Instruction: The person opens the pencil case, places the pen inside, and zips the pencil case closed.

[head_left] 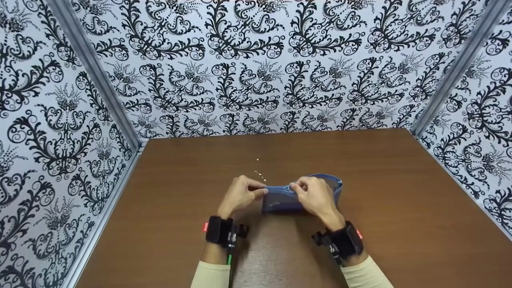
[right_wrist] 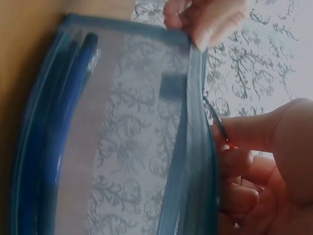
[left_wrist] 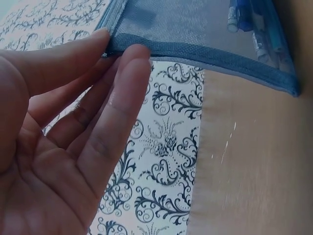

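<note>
A blue mesh zipper pouch stands upright on its long edge, between both hands. My left hand pinches its top left corner between thumb and fingers. On the zipper along the top edge, my right hand pinches the zipper pull between thumb and forefinger. To the right of that hand the pouch mouth gapes apart. Through the mesh, several pens show lying along the bottom of the pouch. In the left wrist view, the pouch corner sits between thumb and fingertips.
The brown wooden table extends all around the pouch. Small bright light spots lie on it beyond the left hand. Patterned black-and-white panels with grey metal posts enclose the back and sides. Each wrist wears a black strap with a camera.
</note>
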Tool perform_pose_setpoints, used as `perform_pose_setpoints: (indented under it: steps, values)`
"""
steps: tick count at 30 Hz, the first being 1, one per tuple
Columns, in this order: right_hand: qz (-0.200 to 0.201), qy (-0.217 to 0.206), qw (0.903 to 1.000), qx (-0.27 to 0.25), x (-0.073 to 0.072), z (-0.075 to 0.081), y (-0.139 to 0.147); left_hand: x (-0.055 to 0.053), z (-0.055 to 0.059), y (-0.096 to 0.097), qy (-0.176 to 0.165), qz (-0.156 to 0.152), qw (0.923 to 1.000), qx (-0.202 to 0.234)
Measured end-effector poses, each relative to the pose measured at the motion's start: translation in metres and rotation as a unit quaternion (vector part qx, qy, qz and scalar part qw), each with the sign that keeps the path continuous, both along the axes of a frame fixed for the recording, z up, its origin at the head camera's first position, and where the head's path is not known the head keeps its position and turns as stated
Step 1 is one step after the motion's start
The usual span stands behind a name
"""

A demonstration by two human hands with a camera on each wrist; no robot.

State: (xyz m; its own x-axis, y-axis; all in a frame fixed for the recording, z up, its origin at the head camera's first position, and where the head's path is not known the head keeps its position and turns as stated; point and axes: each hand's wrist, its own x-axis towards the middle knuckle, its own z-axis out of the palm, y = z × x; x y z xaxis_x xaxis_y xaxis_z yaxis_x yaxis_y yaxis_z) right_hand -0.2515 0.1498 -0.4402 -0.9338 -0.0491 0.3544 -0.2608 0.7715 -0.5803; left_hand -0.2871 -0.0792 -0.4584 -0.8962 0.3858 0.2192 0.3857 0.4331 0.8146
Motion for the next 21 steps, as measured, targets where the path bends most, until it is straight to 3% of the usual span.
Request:
perform_pose_setpoints:
  steps: [15, 21]
  values:
    - [0.003, -0.008, 0.9999, 0.011, -0.003, 0.005, 0.010, 0.000, 0.001, -0.008, -0.017, 0.015, 0.9997, -0.003]
    - [-0.024, 0.002, 0.9994, 0.024, -0.003, 0.010, 0.020, 0.000, 0.003, -0.010, -0.028, 0.014, 0.9995, 0.004]
